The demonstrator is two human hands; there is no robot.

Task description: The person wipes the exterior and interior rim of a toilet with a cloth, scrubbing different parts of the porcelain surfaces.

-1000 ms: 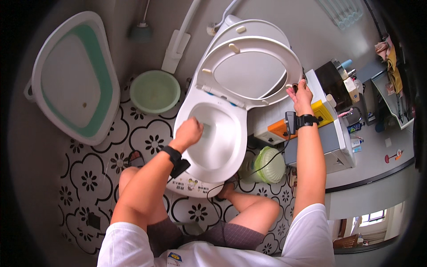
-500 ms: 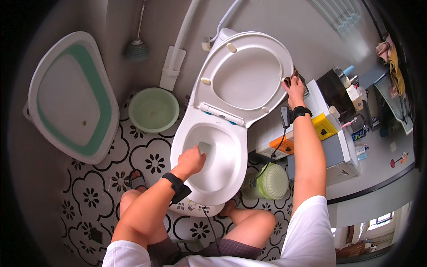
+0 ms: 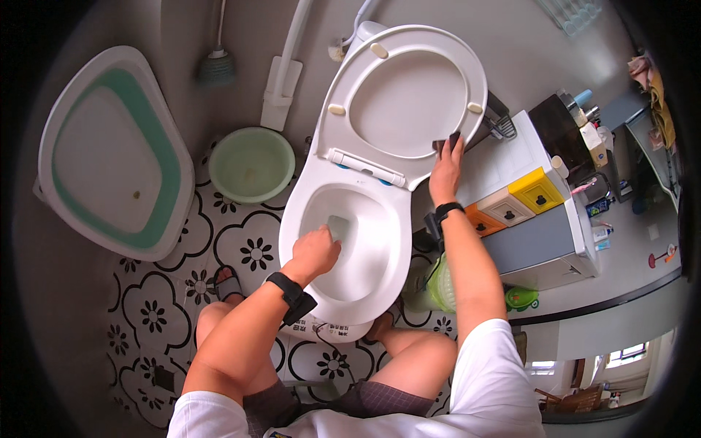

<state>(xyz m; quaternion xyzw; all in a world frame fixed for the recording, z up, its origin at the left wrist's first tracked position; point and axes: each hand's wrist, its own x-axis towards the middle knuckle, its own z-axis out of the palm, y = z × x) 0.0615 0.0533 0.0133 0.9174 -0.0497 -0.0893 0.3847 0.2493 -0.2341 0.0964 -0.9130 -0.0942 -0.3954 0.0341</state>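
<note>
in the head view, a person sits low in front of a white toilet. the seat is up and leans back with the lid behind it. three little bumps show on the seat.

the right hand is at the low right side of the seat. its fingers pinch a dark brown cloth, and the cloth lies up against the ring of the seat. a black band goes around that wrist.

the left hand is over the left part of the toilet bowl. its fingers are curled in, with the back of the hand facing up. i cannot tell if it has anything inside, or if it touches the bowl. a pale green-gray patch shows in the bowl just past the fingers. a black strap is on that wrist too.

to the left of the toilet, a round green tub sits on the floor, which has black flowers on white. farther left is a big white and green bath tub. a plunger is by the back wall. to the right are drawers, yellow, cream and orange. a light green bin is near the right forearm, partly hidden by it.
</note>
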